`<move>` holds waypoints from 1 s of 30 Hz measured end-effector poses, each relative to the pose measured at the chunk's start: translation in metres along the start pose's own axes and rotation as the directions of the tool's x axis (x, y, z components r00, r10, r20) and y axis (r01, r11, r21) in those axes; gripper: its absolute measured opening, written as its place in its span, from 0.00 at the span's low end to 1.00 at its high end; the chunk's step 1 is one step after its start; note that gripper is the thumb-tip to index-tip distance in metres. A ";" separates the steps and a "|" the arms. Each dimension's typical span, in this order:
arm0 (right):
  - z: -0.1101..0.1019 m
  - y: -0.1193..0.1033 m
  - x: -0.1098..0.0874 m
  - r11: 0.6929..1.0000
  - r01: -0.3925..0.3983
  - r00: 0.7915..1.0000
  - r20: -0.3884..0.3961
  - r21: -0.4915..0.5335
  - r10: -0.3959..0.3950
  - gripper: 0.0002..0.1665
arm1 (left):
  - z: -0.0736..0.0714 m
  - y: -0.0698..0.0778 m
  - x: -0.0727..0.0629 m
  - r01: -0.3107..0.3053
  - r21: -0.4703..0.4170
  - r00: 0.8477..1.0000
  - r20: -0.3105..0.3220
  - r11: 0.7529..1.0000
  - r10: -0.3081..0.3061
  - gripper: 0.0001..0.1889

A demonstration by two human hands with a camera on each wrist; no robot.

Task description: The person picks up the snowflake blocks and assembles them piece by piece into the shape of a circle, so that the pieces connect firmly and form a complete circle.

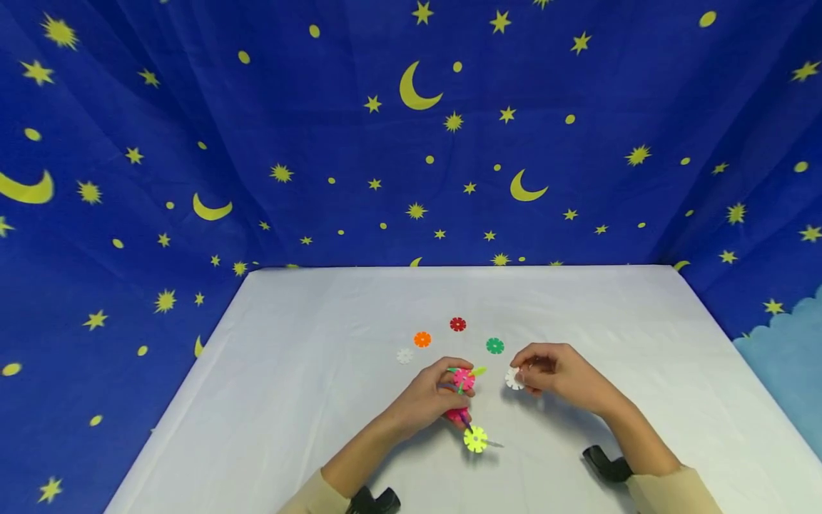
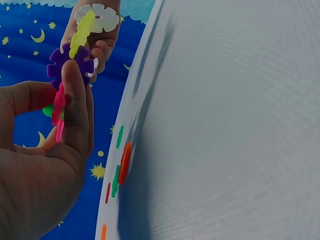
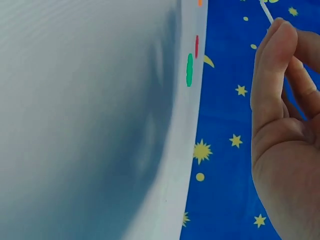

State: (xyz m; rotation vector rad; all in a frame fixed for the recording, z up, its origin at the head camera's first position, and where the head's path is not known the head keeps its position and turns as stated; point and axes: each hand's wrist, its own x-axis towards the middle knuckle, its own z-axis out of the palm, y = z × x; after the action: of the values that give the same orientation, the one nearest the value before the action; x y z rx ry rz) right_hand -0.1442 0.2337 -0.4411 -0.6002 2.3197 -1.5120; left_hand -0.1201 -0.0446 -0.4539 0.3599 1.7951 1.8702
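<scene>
My left hand [image 1: 420, 400] grips a joined cluster of small notched plastic discs between thumb and fingers. A pink disc [image 1: 464, 379] sits at its upper end, with green and yellow pieces beside it. Toward me hangs a yellow disc [image 1: 475, 440], which the left wrist view shows edge-on, slotted between a purple disc [image 2: 56, 62] and a pale, whitish disc [image 2: 106, 19]. The fingers hide part of the cluster. To the right, my right hand [image 1: 559, 373] pinches a single white notched disc [image 1: 514, 378] by its edge, above the table and apart from the cluster.
Loose discs lie flat beyond the hands: white [image 1: 404, 355], orange [image 1: 422, 339], red [image 1: 458, 324] and green [image 1: 495, 345]. White cloth covers the table [image 1: 308, 400]. A blue curtain [image 1: 334, 128] with stars and moons encloses its back and sides. Black wrist-worn pieces [image 1: 606, 464] show near both sleeves.
</scene>
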 end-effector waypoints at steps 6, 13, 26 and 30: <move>0.003 -0.002 0.007 0.999 -0.024 0.999 -0.048 0.027 0.025 0.12 | 0.000 0.000 0.001 -0.010 0.007 1.000 0.008 1.000 0.009 0.27; 0.006 0.000 0.016 0.997 -0.046 0.994 -0.100 0.060 0.052 0.12 | -0.001 -0.001 0.001 -0.011 0.018 1.000 0.023 1.000 0.010 0.28; 0.020 -0.002 0.019 0.990 -0.009 0.996 -0.083 0.142 0.021 0.12 | -0.003 -0.003 0.001 -0.023 0.014 0.999 0.043 1.000 0.023 0.28; 0.022 -0.002 0.019 0.985 -0.017 0.997 -0.074 0.173 0.030 0.13 | -0.003 -0.002 0.001 -0.020 0.009 0.998 0.053 1.000 0.019 0.28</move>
State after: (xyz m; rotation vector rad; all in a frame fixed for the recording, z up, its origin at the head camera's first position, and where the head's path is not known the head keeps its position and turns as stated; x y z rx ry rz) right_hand -0.1501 0.2057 -0.4486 -0.4765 2.2112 -1.7301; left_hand -0.1222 -0.0462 -0.4562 0.4281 1.7722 1.8484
